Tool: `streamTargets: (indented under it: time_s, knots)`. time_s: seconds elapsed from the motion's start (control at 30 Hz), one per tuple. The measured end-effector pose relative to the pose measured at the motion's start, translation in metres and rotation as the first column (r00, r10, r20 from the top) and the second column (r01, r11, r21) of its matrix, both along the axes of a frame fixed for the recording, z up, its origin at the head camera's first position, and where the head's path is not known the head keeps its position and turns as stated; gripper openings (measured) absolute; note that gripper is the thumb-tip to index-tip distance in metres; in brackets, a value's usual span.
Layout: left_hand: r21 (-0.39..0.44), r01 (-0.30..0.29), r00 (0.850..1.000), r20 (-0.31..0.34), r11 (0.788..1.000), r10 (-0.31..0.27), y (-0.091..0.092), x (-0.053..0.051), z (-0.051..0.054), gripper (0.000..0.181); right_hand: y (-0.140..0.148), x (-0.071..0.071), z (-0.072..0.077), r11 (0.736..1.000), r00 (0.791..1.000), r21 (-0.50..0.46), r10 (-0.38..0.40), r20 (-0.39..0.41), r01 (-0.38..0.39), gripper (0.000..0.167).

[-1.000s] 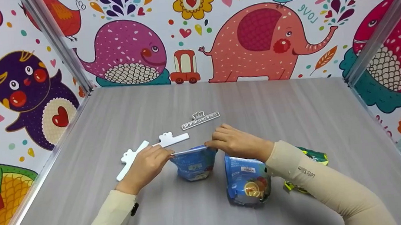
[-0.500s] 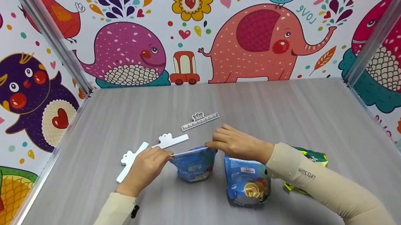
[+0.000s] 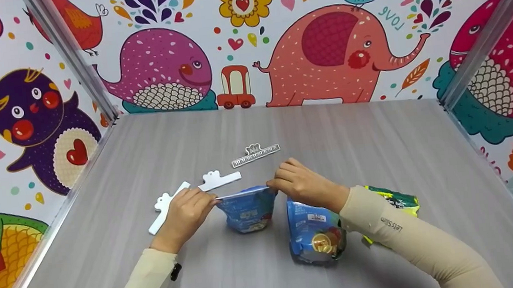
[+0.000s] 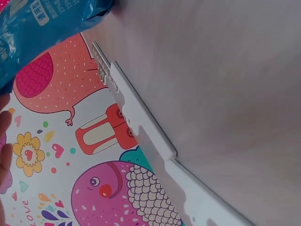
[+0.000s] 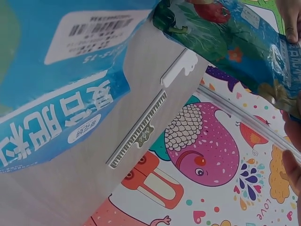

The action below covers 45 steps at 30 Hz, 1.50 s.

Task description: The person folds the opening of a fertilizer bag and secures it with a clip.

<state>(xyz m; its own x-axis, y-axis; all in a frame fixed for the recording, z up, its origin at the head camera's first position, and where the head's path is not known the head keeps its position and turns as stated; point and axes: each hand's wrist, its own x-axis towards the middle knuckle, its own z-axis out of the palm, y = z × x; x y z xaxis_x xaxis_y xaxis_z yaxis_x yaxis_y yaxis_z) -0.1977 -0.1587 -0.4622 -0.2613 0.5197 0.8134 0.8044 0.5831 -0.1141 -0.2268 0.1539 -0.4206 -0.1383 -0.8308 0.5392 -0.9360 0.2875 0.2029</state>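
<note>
While the blue bag [image 3: 249, 214] sits between them, the fingers of my left hand [image 3: 186, 213] and right hand [image 3: 306, 185] pinch opposite ends of its top edge, held straight; that part looks done. No clip shows on it, so fastening seems left. One white clip [image 3: 220, 180] lies just beyond my left fingers, another white clip [image 3: 163, 212] to their left, a piano-patterned clip [image 3: 257, 155] farther out. Nearer me than my right fingers is a second blue bag [image 3: 316, 233]; right of them, a green bag [image 3: 402, 201], partly hidden, neither visibly clipped
</note>
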Motion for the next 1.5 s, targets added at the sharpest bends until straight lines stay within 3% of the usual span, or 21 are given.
streamTargets:
  time_s: [0.4, 0.97, 1.5]
  knots:
    - [0.1, -0.033, 0.999, 0.026, 0.994, 0.03, 0.001, 0.0, -0.008, 0.035, 0.001, -0.001, -0.003, 0.997, 0.999, -0.069, -0.033, -0.024, 0.032, 0.023]
    - [0.125, -0.022, 0.999, 0.05, 0.992, 0.016, 0.001, 0.001, -0.011, 0.035, 0.004, -0.005, -0.01, 0.982, 0.999, -0.187, 0.038, -0.003, -0.037, 0.017]
    - [0.098, -0.015, 0.998, 0.065, 0.995, 0.009, -0.002, 0.003, -0.006, 0.034, 0.002, -0.003, -0.01, 0.987, 0.999, -0.157, 0.03, 0.026, -0.025, 0.016]
